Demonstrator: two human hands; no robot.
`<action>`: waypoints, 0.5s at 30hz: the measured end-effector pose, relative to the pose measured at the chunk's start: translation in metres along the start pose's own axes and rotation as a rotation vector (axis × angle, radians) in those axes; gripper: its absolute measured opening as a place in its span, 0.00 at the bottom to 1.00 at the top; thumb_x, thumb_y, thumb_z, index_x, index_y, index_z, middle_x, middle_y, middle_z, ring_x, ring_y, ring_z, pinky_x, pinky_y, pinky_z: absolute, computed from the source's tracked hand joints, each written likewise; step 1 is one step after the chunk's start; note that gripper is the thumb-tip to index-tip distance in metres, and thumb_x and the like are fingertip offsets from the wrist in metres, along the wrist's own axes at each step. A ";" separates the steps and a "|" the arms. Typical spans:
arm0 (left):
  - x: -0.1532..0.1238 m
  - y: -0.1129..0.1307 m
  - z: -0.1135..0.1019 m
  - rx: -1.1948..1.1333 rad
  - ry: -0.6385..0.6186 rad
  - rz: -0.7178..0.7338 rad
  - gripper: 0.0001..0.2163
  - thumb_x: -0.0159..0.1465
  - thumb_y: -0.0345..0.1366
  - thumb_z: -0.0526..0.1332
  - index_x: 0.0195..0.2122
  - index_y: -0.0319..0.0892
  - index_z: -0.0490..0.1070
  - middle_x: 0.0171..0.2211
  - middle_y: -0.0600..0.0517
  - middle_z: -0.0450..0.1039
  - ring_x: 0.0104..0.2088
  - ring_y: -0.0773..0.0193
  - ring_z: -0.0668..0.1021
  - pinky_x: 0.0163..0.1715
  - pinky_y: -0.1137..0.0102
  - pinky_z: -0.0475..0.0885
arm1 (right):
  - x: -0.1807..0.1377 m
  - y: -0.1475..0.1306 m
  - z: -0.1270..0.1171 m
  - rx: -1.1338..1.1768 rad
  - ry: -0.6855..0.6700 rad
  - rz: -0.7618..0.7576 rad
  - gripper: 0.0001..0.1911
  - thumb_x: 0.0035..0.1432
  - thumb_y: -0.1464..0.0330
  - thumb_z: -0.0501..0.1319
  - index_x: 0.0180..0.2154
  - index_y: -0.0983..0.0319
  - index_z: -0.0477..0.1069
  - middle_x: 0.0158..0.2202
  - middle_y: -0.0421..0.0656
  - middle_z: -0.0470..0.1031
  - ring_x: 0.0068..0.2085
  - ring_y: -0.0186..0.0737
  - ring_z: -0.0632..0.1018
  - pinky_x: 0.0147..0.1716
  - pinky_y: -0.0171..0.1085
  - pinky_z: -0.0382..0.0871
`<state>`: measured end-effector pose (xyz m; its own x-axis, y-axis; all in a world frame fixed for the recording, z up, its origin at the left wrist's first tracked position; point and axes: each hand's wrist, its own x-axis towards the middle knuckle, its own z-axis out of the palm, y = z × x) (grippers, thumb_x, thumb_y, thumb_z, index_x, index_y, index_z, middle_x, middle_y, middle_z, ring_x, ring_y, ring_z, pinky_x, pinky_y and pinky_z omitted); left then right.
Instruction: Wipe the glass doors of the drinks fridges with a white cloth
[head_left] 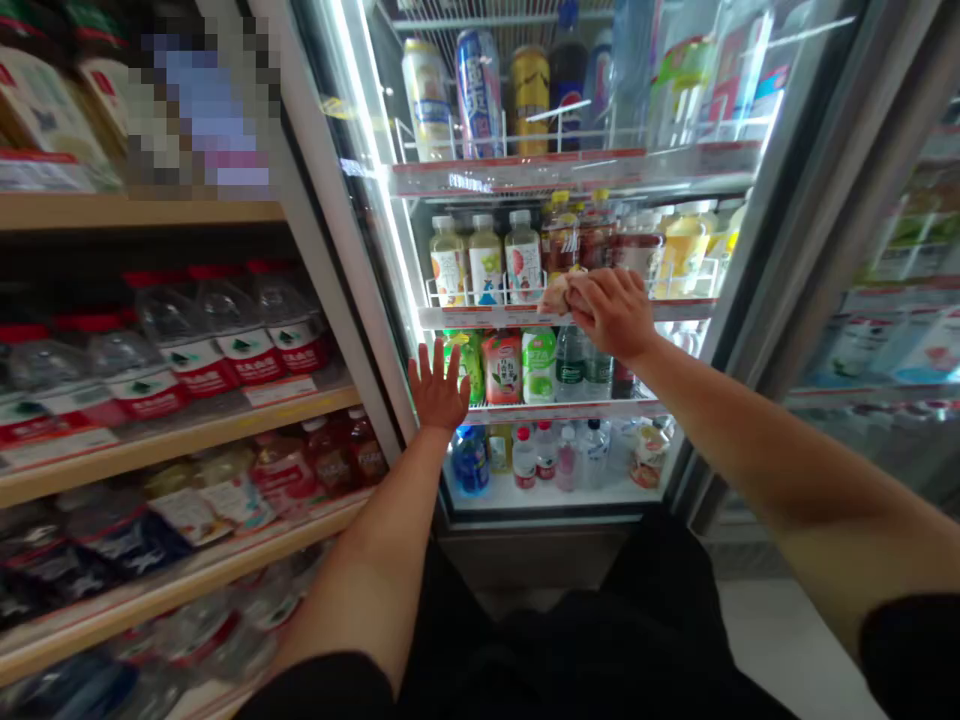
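A lit drinks fridge with a glass door (pixel 577 520) stands in front of me. My left hand (pixel 440 390) lies spread with its palm toward the glass, near the door's left side; it holds nothing. My right hand (pixel 611 308) is closed around a crumpled light-coloured cloth (pixel 559 292). The cloth is at the glass, in front of the middle shelf, though I cannot tell how firmly it touches. Behind the glass are juice bottles (pixel 486 260), beer cans (pixel 478 90) and small bottles (pixel 525 460) on the fridge floor.
On the left, open wooden shelves (pixel 180 425) carry red-capped water bottles (pixel 247 330) and other drinks. To the right, another glass-fronted fridge (pixel 885 330) holds more bottles. My legs (pixel 660 590) are close to the fridge's base, above a pale floor (pixel 787 640).
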<state>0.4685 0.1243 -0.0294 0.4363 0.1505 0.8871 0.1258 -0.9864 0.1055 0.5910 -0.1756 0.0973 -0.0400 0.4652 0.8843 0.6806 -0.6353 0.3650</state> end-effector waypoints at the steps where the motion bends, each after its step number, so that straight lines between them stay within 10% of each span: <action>1: 0.000 0.000 0.000 0.004 0.002 0.004 0.26 0.70 0.45 0.51 0.68 0.44 0.60 0.72 0.46 0.48 0.74 0.52 0.38 0.72 0.45 0.39 | -0.005 -0.001 0.001 -0.013 0.012 -0.017 0.16 0.70 0.62 0.52 0.54 0.60 0.70 0.49 0.49 0.76 0.48 0.50 0.73 0.47 0.48 0.62; 8: 0.000 -0.003 0.002 -0.020 0.028 0.019 0.26 0.70 0.45 0.51 0.68 0.46 0.61 0.71 0.46 0.52 0.73 0.54 0.39 0.72 0.45 0.40 | -0.063 -0.008 0.006 0.059 -0.169 -0.465 0.13 0.69 0.69 0.54 0.51 0.59 0.72 0.46 0.43 0.79 0.41 0.40 0.74 0.40 0.40 0.63; 15: 0.000 -0.003 0.003 -0.028 0.034 0.015 0.26 0.70 0.45 0.51 0.68 0.46 0.61 0.71 0.46 0.52 0.74 0.52 0.41 0.72 0.45 0.40 | -0.032 0.060 -0.017 0.015 0.094 0.239 0.23 0.68 0.67 0.51 0.63 0.59 0.64 0.57 0.51 0.69 0.59 0.52 0.69 0.59 0.51 0.63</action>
<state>0.4711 0.1276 -0.0308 0.4072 0.1339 0.9035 0.0943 -0.9901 0.1043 0.6213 -0.2393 0.0955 0.0559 0.2432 0.9684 0.6895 -0.7109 0.1388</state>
